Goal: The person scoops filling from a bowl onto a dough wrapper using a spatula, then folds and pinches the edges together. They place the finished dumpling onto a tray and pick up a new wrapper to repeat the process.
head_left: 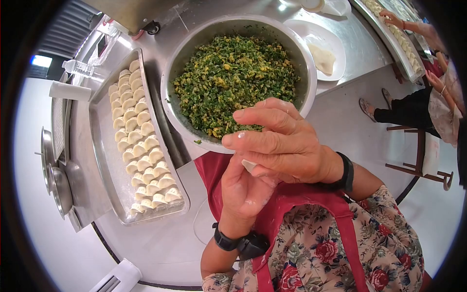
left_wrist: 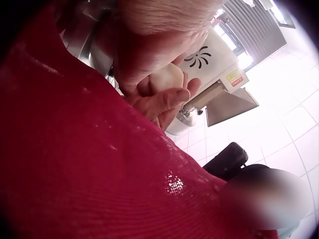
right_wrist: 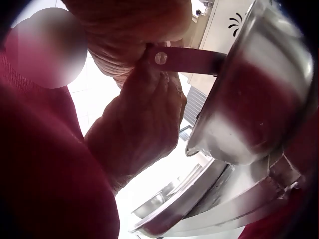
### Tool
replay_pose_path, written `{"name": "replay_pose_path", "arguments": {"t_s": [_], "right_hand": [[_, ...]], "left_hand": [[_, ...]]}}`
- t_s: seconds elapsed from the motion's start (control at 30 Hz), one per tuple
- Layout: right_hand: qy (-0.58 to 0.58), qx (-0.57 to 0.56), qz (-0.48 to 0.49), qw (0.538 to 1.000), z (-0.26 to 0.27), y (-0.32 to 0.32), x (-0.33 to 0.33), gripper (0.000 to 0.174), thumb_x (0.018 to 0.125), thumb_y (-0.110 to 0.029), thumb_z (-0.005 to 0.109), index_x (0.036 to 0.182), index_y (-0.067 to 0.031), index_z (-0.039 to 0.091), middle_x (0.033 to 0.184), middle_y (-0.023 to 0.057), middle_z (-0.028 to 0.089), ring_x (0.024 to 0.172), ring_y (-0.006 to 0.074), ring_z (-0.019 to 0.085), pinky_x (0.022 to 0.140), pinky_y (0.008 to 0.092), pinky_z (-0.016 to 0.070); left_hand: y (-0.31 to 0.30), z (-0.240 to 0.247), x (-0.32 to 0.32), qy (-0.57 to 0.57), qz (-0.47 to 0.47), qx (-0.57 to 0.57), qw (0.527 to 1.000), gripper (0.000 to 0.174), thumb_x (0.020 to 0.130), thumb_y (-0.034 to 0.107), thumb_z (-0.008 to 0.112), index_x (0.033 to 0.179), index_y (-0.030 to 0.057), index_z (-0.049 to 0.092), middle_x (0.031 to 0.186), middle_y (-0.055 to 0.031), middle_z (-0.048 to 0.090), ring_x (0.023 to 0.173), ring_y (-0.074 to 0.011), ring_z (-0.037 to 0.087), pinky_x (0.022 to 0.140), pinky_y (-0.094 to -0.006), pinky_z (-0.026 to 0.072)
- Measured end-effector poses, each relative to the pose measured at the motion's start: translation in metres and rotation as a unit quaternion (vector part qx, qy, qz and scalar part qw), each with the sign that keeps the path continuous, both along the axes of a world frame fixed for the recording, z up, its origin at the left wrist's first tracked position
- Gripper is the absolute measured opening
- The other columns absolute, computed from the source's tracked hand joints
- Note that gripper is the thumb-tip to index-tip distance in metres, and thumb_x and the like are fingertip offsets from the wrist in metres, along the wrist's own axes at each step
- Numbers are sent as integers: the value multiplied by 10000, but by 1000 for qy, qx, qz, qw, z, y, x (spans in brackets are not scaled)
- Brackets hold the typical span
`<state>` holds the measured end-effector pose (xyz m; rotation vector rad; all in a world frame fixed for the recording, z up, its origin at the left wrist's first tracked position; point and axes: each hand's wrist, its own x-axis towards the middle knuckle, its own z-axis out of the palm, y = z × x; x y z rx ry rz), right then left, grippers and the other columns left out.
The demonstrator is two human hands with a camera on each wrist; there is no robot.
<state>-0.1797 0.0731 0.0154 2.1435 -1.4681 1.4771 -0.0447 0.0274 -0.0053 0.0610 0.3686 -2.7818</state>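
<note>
at bowl [head_left: 166, 82], left hand [head_left: 248, 193], right hand [head_left: 289, 146] hold dough [head_left: 249, 166]

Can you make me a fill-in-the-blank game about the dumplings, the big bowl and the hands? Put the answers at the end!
1. The filling in the metal bowl is mostly ____, with yellow bits.
2. The dumplings on the tray are lined up in neat ____.
3. The left hand and right hand both touch a small piece of dough whose colour is ____.
4. The apron is ____.

Missing words: green; rows; white; red
</note>
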Motion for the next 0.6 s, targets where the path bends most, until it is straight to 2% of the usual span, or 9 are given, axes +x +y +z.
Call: {"name": "replay_pose_path", "arguments": {"t_s": [0.03,0.13,0.23,0.3,0.33,0.4,0.47,0.53,0.6], "right_hand": [[1,5,-2,1000,0,1,0,261,625,-188,680,820,-37,597,1127,71,580,1028,295,531,781,400,433],[-34,16,-11,999,2,2,3,304,617,-226,691,841,-42,597,1156,91,557,1026,310,530,790,404,429],[-81,28,2,996,0,0,3,327,667,-278,671,889,-49,598,1180,139,530,1043,333,517,822,422,413],[-86,57,22,994,4,3,1,344,787,-332,607,985,-52,598,1196,201,506,1079,362,493,879,452,384],[-59,53,30,996,2,3,-2,351,782,-339,611,987,-55,602,1200,207,501,1080,364,491,881,448,384],[-4,43,48,998,-3,2,-8,365,771,-353,619,991,-61,610,1207,218,490,1082,367,487,885,439,384],[-79,49,35,995,-3,1,-3,301,651,-226,693,898,-73,612,1184,167,518,1046,333,514,831,408,413],[-139,54,36,988,-5,1,0,281,599,-141,722,852,-79,618,1173,144,532,1023,312,531,802,390,430],[-182,60,51,980,-7,2,1,254,614,-99,706,855,-81,628,1174,151,531,1013,305,538,796,386,433]], "left_hand": [[0,0,0,16,-7,8,1000,421,943,251,353,1297,25,334,1284,-118,428,1115,-216,495,882,-333,470],[2,12,1,-180,0,-111,977,428,943,252,342,1301,18,327,1271,-129,435,1133,-223,481,900,-345,458],[3,3,3,-121,-1,-55,991,432,944,259,330,1305,22,324,1278,-142,422,1158,-234,459,923,-356,440],[1,4,3,-135,-7,-107,985,401,910,258,430,1237,32,384,1232,-113,443,1132,-227,461,904,-353,436],[0,4,3,-141,-10,-133,981,387,893,258,480,1204,36,413,1208,-99,453,1119,-223,462,894,-352,434],[0,5,2,-145,7,-147,978,379,888,259,488,1186,35,419,1197,-104,461,1112,-229,467,868,-348,450],[1,7,1,-167,25,-158,973,377,886,257,492,1182,33,424,1187,-109,471,1105,-230,473,851,-342,460],[2,9,2,-206,43,-164,964,381,887,253,491,1190,30,426,1179,-116,482,1098,-225,479,841,-334,463],[-1,9,4,-183,45,-198,962,377,897,261,468,1185,20,439,1185,-120,485,1094,-227,482,844,-338,458]]}}
